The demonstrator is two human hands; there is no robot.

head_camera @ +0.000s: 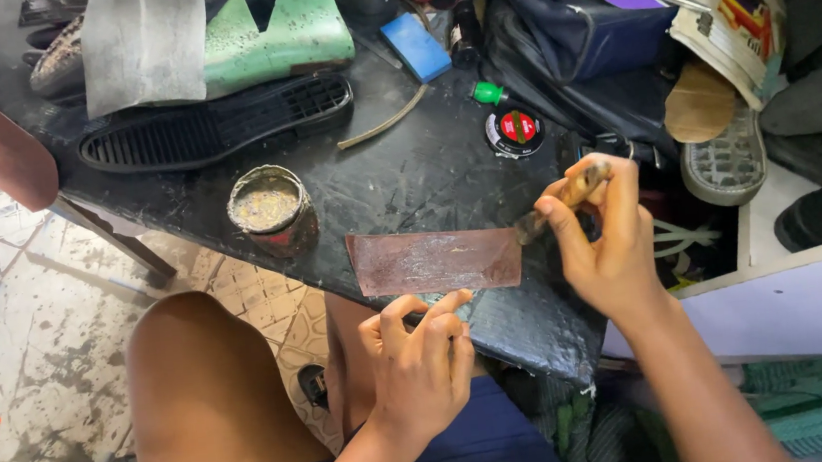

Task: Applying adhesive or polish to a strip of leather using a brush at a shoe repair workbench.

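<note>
At a cluttered repair bench: a seated person, seen from above, works on a strip of reddish-brown material.
Left hand: the left hand point(421, 356) pinches the near edge of the reddish-brown strip point(436, 260) between thumb and curled fingers, closed on it and pressing it to the bench.
Right hand: the right hand point(604, 232) is closed around a small brush point(568, 196), thumb and fingers wrapped about its wooden handle, the dark bristle end touching the strip's right edge.
Strip: it lies flat near the front edge of the black worktop point(404, 161), long side running left to right, its surface shiny.
Tin: an open round tin point(269, 206) with yellowish contents stands just left of the strip, apart from it.
Behind the strip: a black shoe sole point(220, 126) lies tread-up across the bench, with a green shoe last point(282, 34) and a grey sheet point(142, 44) beyond it.
Small items: a blue block point(416, 47), a green-capped bottle point(490, 93) and a round black tin with a red lid label point(514, 133) sit toward the back right.
Right side: a dark bag point(583, 34) and a light-coloured sole point(726, 165) crowd the bench edge.
Below: the person's bare knee point(205, 381) shows above a tiled floor point(19, 329).
</note>
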